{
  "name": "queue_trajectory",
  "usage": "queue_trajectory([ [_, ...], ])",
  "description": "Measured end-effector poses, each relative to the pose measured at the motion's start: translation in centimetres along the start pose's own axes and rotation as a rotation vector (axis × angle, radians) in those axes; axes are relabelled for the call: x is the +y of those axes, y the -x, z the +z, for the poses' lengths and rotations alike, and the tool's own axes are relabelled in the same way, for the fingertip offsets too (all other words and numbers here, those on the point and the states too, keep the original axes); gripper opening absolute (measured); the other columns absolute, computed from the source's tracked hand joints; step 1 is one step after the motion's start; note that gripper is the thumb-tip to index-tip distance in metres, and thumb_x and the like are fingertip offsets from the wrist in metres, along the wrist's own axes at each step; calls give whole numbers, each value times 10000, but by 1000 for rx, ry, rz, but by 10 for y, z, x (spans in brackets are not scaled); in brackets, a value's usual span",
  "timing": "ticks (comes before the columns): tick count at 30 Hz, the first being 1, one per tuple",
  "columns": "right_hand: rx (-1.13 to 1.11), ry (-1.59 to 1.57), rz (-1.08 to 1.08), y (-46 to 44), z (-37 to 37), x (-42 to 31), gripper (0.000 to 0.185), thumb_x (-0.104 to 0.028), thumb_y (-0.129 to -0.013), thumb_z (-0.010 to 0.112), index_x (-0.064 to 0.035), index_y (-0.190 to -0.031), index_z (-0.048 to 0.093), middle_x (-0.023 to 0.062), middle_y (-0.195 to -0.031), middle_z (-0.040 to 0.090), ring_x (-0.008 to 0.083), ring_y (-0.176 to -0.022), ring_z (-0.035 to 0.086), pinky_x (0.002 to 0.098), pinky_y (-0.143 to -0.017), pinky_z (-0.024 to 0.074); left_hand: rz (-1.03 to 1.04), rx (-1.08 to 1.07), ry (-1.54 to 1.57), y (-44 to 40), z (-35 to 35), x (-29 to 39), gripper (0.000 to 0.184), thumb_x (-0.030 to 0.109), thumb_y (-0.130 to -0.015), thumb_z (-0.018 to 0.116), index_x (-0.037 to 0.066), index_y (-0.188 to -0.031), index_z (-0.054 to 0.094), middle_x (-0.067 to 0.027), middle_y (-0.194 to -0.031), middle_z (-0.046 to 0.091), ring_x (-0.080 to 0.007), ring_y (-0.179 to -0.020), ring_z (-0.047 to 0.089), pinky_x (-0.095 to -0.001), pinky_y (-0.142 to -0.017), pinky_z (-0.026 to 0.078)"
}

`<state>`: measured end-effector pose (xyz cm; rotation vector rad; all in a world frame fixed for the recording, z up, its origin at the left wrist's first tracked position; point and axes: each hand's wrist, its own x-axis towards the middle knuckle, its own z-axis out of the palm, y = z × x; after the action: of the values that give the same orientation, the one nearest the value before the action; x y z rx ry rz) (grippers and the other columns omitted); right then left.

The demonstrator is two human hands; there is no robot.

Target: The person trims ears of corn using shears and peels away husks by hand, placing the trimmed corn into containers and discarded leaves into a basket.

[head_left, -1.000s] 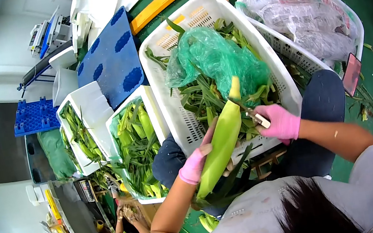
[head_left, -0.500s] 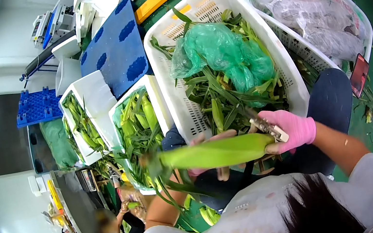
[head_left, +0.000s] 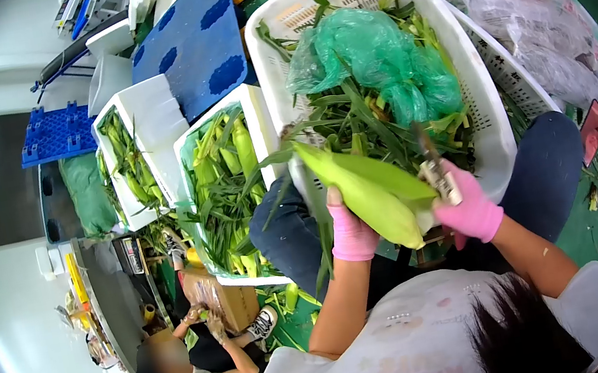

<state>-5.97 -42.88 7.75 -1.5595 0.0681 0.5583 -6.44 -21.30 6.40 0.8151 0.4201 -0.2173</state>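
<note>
A green ear of corn [head_left: 364, 195] in its husk lies aslant above my lap, with one husk leaf standing partly away from it. Wrapped round its underside is my left hand [head_left: 354, 231], in a pink glove. My right hand [head_left: 471, 207], gloved in pink too, is closed round what look like pruning shears [head_left: 437, 177] with a pale handle and a dark blade. Its fingers are at the ear's lower right end, close to a husk edge; whether they also pinch the husk is hidden.
A white basket [head_left: 495, 146] before me holds leaves and a green plastic bag [head_left: 371, 52]. Foam boxes of corn [head_left: 244, 144] stand left; a white crate [head_left: 501, 70] with plastic-wrapped bundles [head_left: 516, 16] stands right. A co-worker [head_left: 211, 371] sits lower left beside a cardboard box [head_left: 227, 297].
The ear has turned from level to aslant, and a husk leaf now stands away from it. My left hand shows clearly under the ear. The view has shifted slightly.
</note>
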Motion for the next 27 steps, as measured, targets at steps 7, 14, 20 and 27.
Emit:
queue_trajectory([
  [7,455,659,-19,-22,-35,-9,499,-149,-760,727,-48,-1219,561,206,-973,677,390,-893,676,462,-766,540,-25,-13,266,-15,-13,28,737,558,-894,641,115,-1459,479,-118,-1225,659,-307,-1056,654,-494,-929,533],
  [14,234,506,-278,10,-33,-15,728,-222,-690,832,-1,-1304,511,200,-1188,602,371,-1114,593,434,-981,488,43,-46,-666,16,9,55,652,370,-880,722,-10,-1360,496,-103,-1158,622,-176,-1026,607,-318,-898,506],
  [20,-183,135,-93,3,-24,-10,936,-305,-723,849,57,-1456,393,218,-1311,572,311,-1193,589,367,-1017,479,112,-195,-1193,24,35,56,702,243,-840,779,-51,-1402,477,-115,-1264,618,-159,-1108,594,-322,-980,486],
  [27,-257,203,-146,1,-28,-10,485,-223,-750,796,19,-1141,643,89,-873,678,186,-769,647,324,-733,534,-238,-454,-1064,12,13,82,624,218,-816,765,-37,-1336,533,-93,-1128,664,-173,-991,623,-302,-904,511],
])
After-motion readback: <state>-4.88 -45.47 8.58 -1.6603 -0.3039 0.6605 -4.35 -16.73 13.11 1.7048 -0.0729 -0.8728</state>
